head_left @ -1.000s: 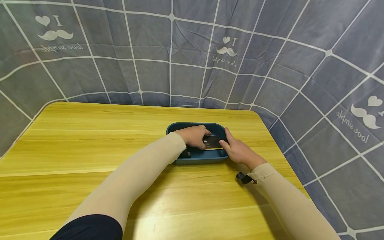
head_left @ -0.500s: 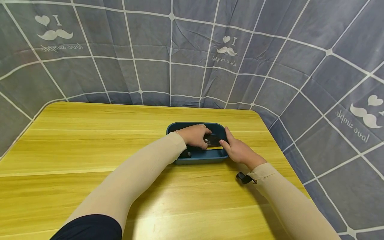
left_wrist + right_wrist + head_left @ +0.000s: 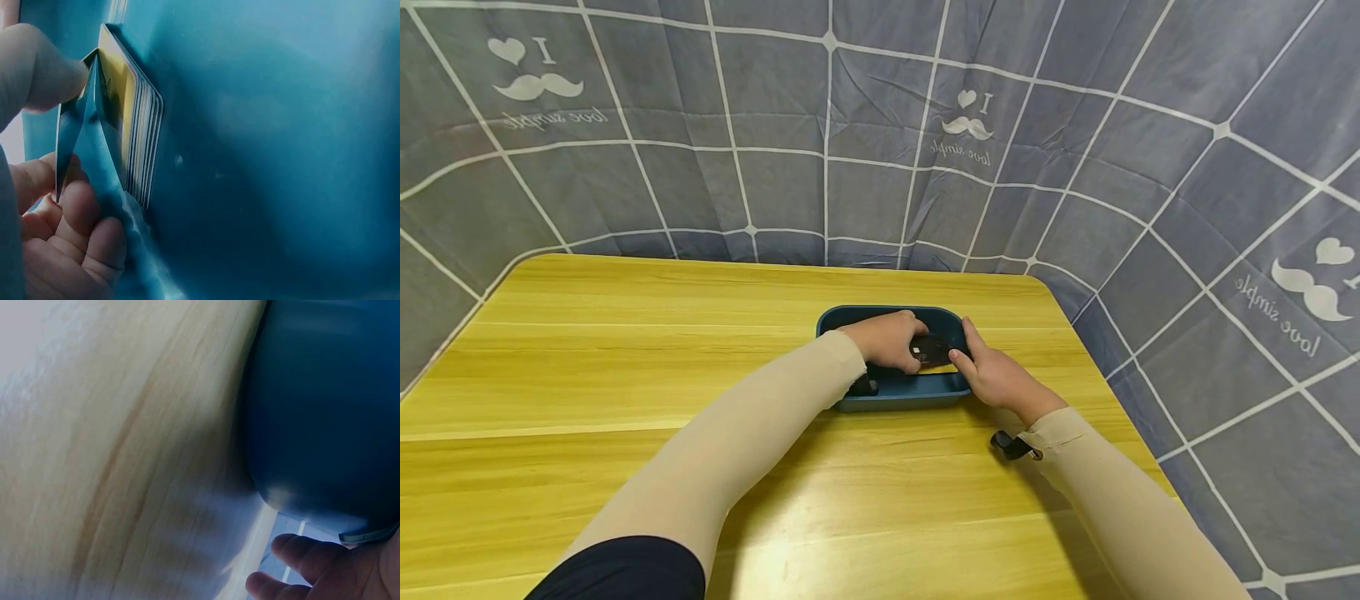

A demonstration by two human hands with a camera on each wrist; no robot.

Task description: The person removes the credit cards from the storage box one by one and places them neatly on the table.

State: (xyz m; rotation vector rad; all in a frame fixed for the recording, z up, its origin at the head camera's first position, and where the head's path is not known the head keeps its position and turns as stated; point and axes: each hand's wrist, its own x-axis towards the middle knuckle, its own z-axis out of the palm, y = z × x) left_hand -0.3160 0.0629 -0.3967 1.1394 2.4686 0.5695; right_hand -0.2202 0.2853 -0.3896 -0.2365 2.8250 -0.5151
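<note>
In the head view my left hand (image 3: 887,340) reaches down inside a blue plastic bin (image 3: 902,403). Its thumb and fingers hold a dark card (image 3: 930,351) by the left end, and the card looks bowed. The left wrist view shows that bent card (image 3: 70,134) parted from a stack of cards (image 3: 142,134) standing on edge beside it. Over the bin's right end rim my right hand (image 3: 1000,382) grips with the thumb inside. Its other fingers (image 3: 306,553) lie along the outer wall.
The bin stands on a yellow wood-grain table (image 3: 662,367). A grey checked curtain (image 3: 790,125) surrounds the table's back and sides. A black camera mount (image 3: 1011,446) hangs at the right wrist, and another (image 3: 863,386) sits under the left wrist.
The card face in the left hand looks different: the VIP lettering seen a second ago is gone from view, and a bowed dark face shows. Both hands and the bin keep their places.
</note>
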